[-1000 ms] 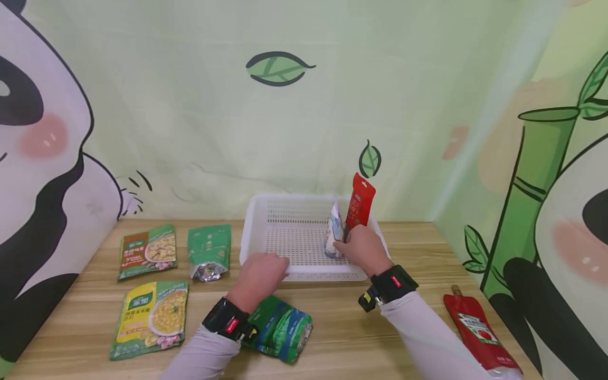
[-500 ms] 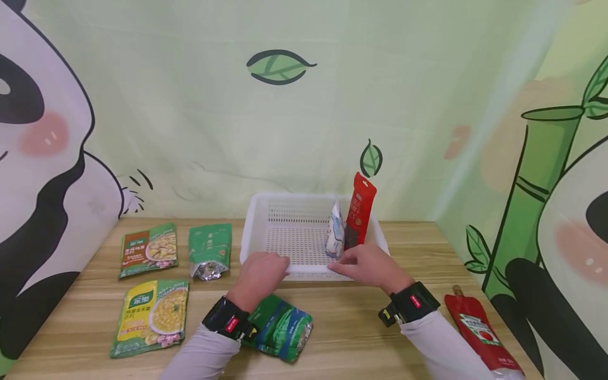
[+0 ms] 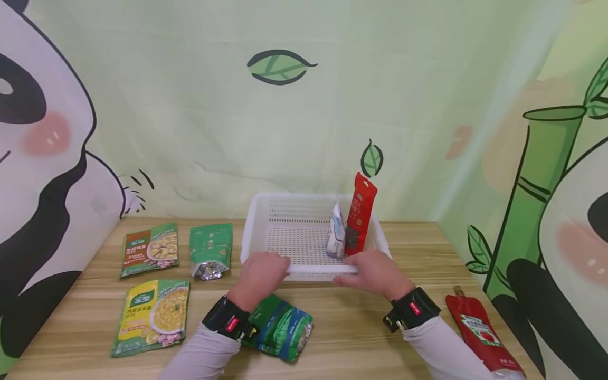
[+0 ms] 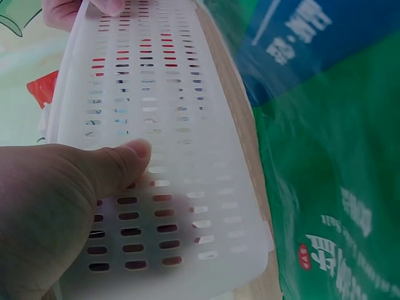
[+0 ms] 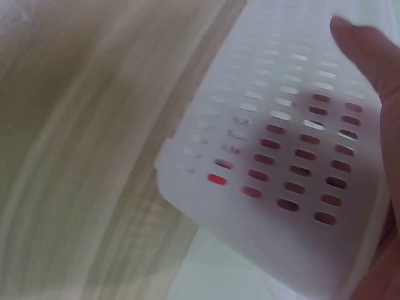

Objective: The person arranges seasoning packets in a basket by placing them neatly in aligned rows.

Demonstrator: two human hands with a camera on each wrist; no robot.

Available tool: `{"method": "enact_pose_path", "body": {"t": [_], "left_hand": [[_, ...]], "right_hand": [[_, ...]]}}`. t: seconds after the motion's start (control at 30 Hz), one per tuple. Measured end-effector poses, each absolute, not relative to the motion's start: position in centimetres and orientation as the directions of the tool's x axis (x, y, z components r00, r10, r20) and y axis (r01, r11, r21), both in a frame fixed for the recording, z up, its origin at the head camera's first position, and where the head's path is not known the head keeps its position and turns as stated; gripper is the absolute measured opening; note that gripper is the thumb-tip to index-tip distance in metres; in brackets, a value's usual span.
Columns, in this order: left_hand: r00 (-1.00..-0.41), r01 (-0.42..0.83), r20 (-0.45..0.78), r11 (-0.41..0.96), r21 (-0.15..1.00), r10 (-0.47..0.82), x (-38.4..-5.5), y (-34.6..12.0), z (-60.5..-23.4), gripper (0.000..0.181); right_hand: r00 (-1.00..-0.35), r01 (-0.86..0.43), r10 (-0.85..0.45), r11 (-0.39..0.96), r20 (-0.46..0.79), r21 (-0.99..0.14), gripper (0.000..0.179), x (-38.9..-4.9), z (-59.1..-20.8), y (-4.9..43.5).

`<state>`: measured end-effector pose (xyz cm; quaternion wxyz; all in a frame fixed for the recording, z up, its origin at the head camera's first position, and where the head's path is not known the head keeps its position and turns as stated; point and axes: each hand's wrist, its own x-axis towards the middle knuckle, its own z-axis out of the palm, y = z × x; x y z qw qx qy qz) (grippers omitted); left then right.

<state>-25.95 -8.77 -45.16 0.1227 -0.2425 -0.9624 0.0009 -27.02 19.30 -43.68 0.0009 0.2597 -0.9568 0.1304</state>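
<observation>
White basket (image 3: 311,268), held two-handed: right hand (image 3: 377,273), newly off the red packet (image 3: 362,214), grips at five o'clock, left hand (image 3: 259,279) at seven.

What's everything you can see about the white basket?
The basket looks plastic, white, with a smooth rim and rows of holes in its walls and floor. It sits upright on the table. A red pack and white pack stand inside, at right. The left grip and right grip hold its front rim.
</observation>
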Motion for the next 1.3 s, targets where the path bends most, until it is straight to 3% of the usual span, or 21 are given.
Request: {"method": "enact_pose_path", "body": {"t": [0.2, 0.33, 0.6, 0.73, 0.97, 1.1, 1.2, 1.3], "left_hand": [[-0.85, 0.461, 0.255, 0.885, -0.06, 0.46, -26.1, -9.0, -45.5, 0.019], [-0.797, 0.512, 0.334, 0.856, -0.067, 0.503, -25.8, -9.3, -45.9, 0.02], [-0.645, 0.651, 0.509, 0.759, -0.024, 0.569, -24.0, -10.7, -46.8, 0.043], [-0.633, 0.658, 0.544, 0.753, 0.002, 0.551, -22.1, -11.7, -47.3, 0.051], [-0.622, 0.691, 0.564, 0.719, 0.069, 0.544, -18.7, -12.7, -47.8, 0.042], [-0.668, 0.673, 0.524, 0.73, 0.12, 0.529, -17.5, -13.4, -48.1, 0.042], [-0.784, 0.59, 0.414, 0.761, 0.269, 0.461, -16.9, -13.9, -48.1, 0.042], [-0.916, 0.401, 0.233, 0.788, 0.468, 0.327, -16.5, -14.4, -48.0, 0.044]], "right_hand": [[-0.833, -0.543, -0.519, 0.834, 0.191, -0.098, 0.03, -27.4, -44.3, 19.1], [-0.814, -0.561, -0.536, 0.826, 0.224, -0.057, 0.031, -27.5, -44.4, 19.3], [-0.802, -0.574, -0.542, 0.816, 0.253, -0.073, 0.033, -27.4, -44.7, 19.8], [-0.8, -0.582, -0.549, 0.809, 0.244, -0.086, 0.032, -27.4, -44.7, 19.6], [-0.813, -0.563, -0.538, 0.824, 0.224, -0.062, 0.033, -27.2, -44.6, 19.6], [-0.813, -0.566, -0.543, 0.822, 0.211, -0.065, 0.032, -27.4, -44.6, 19.5], [-0.81, -0.569, -0.546, 0.82, 0.213, -0.061, 0.031, -27.4, -44.6, 19.4], [-0.804, -0.577, -0.553, 0.815, 0.219, -0.063, 0.031, -27.4, -44.6, 19.4]]}}
